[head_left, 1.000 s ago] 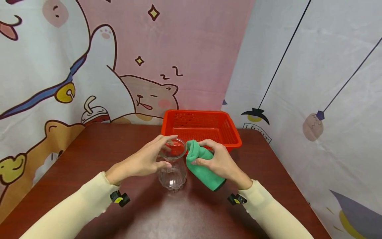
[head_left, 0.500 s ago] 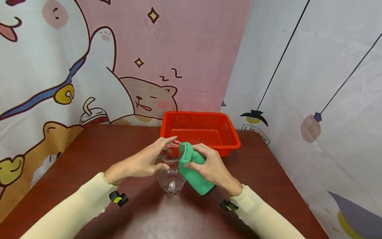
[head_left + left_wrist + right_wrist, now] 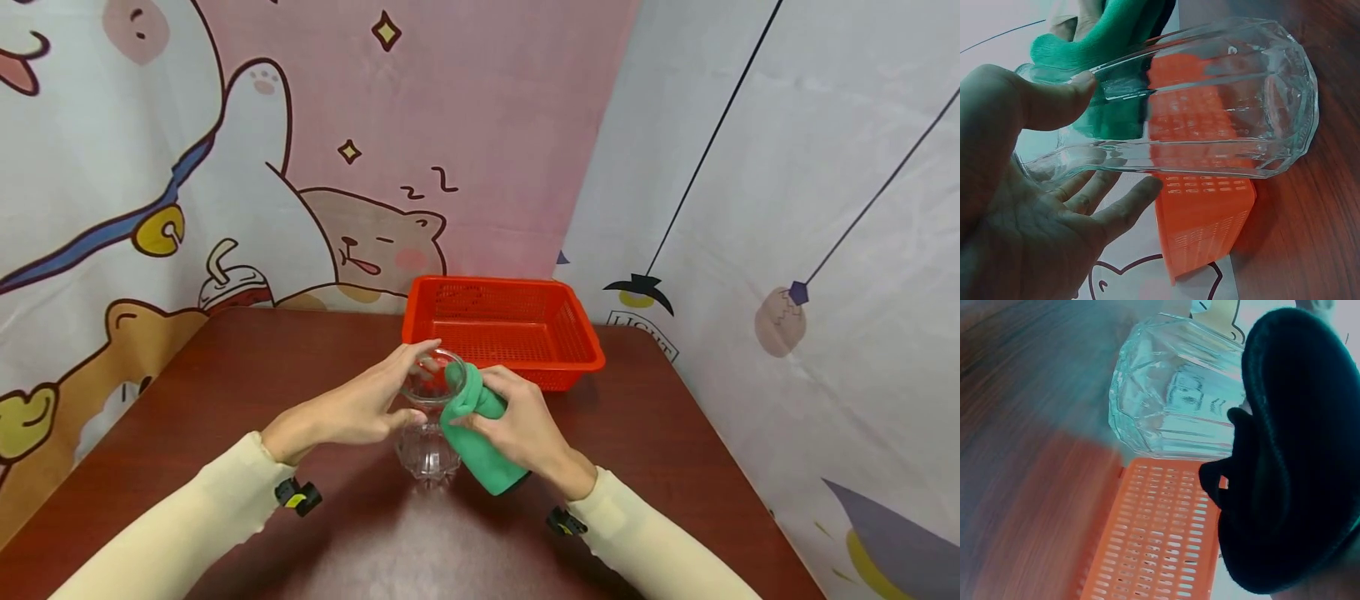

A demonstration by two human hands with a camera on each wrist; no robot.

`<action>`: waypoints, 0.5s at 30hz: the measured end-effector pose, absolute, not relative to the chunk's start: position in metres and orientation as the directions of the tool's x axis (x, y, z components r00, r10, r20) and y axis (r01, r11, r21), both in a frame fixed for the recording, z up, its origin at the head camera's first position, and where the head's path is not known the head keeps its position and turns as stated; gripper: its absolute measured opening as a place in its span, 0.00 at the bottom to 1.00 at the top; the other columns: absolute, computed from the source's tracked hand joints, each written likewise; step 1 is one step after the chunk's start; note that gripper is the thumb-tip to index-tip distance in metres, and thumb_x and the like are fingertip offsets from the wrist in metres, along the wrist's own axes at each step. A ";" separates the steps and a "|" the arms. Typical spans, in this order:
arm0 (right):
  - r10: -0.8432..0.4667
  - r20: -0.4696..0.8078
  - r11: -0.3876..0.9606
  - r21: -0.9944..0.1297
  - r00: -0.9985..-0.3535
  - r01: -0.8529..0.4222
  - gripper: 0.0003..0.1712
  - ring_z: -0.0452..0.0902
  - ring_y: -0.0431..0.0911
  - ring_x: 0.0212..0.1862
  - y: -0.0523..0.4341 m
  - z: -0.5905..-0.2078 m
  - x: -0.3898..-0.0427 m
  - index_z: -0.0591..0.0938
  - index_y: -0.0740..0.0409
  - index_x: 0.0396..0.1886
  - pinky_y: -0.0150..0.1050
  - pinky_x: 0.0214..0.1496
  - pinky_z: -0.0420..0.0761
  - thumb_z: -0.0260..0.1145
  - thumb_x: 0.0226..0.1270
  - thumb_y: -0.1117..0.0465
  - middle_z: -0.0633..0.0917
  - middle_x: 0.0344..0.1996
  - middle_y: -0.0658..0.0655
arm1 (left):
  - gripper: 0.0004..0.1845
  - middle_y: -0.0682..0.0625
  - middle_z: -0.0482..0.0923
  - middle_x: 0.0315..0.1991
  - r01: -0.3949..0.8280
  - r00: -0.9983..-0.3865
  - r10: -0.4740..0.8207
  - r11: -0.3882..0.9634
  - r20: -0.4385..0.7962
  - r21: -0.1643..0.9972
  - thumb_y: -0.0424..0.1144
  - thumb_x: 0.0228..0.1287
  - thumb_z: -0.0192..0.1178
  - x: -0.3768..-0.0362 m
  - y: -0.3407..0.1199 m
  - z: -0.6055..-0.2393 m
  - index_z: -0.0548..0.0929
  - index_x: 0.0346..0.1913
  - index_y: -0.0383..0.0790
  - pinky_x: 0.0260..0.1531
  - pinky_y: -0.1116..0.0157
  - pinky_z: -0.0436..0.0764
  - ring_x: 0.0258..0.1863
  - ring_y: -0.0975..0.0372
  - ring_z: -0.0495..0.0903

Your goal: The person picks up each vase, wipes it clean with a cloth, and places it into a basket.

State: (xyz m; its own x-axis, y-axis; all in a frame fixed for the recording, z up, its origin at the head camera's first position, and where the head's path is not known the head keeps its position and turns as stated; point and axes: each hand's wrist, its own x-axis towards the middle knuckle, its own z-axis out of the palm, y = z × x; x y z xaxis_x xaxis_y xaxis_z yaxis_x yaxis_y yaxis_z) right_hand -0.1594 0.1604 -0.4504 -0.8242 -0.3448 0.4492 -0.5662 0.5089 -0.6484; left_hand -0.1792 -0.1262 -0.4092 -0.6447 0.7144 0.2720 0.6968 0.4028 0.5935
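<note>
Left hand (image 3: 341,412), grip curled round the rim of a clear glass (image 3: 429,433) standing upright on the bench (image 3: 225,400). Right hand (image 3: 521,425), grip pinching a green cloth (image 3: 472,433) against the glass mouth. Red basket (image 3: 506,329) just behind.

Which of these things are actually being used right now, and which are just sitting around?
In use:
glass jar, held at the rim by the left hand
green cloth, gripped by the right hand, tip at the jar's mouth

Lying about:
red basket
table
</note>
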 end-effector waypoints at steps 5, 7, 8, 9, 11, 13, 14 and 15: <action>-0.363 0.405 0.534 -0.648 -0.839 -0.544 0.32 0.91 0.44 0.54 0.159 -0.451 -0.158 0.93 0.51 0.68 0.39 0.58 0.94 0.92 0.65 0.55 0.94 0.58 0.49 | 0.54 0.35 0.76 0.77 0.686 -0.654 0.711 0.411 0.260 0.601 0.27 0.76 0.76 -0.177 -0.126 -0.407 0.52 0.93 0.34 0.75 0.39 0.85 0.75 0.43 0.83; -0.370 0.390 0.548 -0.641 -0.843 -0.537 0.32 0.90 0.43 0.53 0.159 -0.451 -0.158 0.93 0.52 0.67 0.37 0.56 0.93 0.92 0.65 0.54 0.93 0.57 0.50 | 0.54 0.35 0.76 0.77 0.679 -0.657 0.710 0.413 0.253 0.607 0.27 0.76 0.76 -0.177 -0.125 -0.407 0.52 0.94 0.35 0.75 0.40 0.85 0.75 0.43 0.84; -0.374 0.383 0.557 -0.635 -0.845 -0.535 0.31 0.90 0.43 0.52 0.159 -0.451 -0.157 0.93 0.52 0.67 0.37 0.56 0.93 0.92 0.65 0.54 0.93 0.57 0.50 | 0.54 0.35 0.75 0.77 0.676 -0.658 0.711 0.412 0.249 0.611 0.27 0.76 0.76 -0.177 -0.125 -0.407 0.52 0.94 0.35 0.75 0.40 0.85 0.75 0.43 0.84; -0.378 0.374 0.569 -0.628 -0.847 -0.531 0.31 0.89 0.43 0.50 0.159 -0.452 -0.157 0.93 0.53 0.66 0.36 0.55 0.93 0.92 0.65 0.53 0.93 0.56 0.50 | 0.55 0.35 0.75 0.77 0.669 -0.662 0.710 0.414 0.241 0.617 0.27 0.76 0.76 -0.177 -0.125 -0.407 0.51 0.94 0.36 0.75 0.41 0.86 0.75 0.43 0.84; -0.389 0.360 0.590 -0.609 -0.848 -0.529 0.31 0.87 0.42 0.49 0.159 -0.453 -0.156 0.93 0.53 0.65 0.35 0.53 0.92 0.92 0.65 0.52 0.93 0.55 0.51 | 0.55 0.35 0.75 0.78 0.661 -0.666 0.710 0.417 0.230 0.624 0.27 0.77 0.75 -0.177 -0.125 -0.407 0.51 0.94 0.37 0.75 0.43 0.86 0.76 0.44 0.83; -0.400 0.347 0.606 -0.595 -0.849 -0.528 0.31 0.86 0.42 0.48 0.160 -0.454 -0.156 0.92 0.54 0.64 0.34 0.52 0.90 0.92 0.65 0.52 0.92 0.55 0.51 | 0.55 0.36 0.75 0.78 0.658 -0.666 0.711 0.418 0.225 0.627 0.28 0.77 0.75 -0.177 -0.125 -0.408 0.50 0.94 0.37 0.74 0.45 0.87 0.76 0.45 0.83; -0.404 0.337 0.611 -0.592 -0.851 -0.525 0.31 0.85 0.42 0.47 0.160 -0.454 -0.156 0.92 0.55 0.64 0.34 0.51 0.90 0.93 0.65 0.52 0.92 0.54 0.51 | 0.55 0.36 0.75 0.78 0.655 -0.667 0.711 0.418 0.222 0.630 0.28 0.77 0.75 -0.177 -0.125 -0.408 0.50 0.95 0.37 0.73 0.46 0.88 0.76 0.45 0.83; -0.408 0.330 0.616 -0.589 -0.851 -0.523 0.31 0.84 0.42 0.46 0.160 -0.455 -0.156 0.92 0.55 0.64 0.33 0.50 0.89 0.93 0.65 0.52 0.92 0.54 0.51 | 0.55 0.36 0.75 0.78 0.652 -0.668 0.711 0.418 0.219 0.633 0.28 0.77 0.75 -0.177 -0.125 -0.409 0.50 0.95 0.37 0.73 0.48 0.89 0.76 0.45 0.83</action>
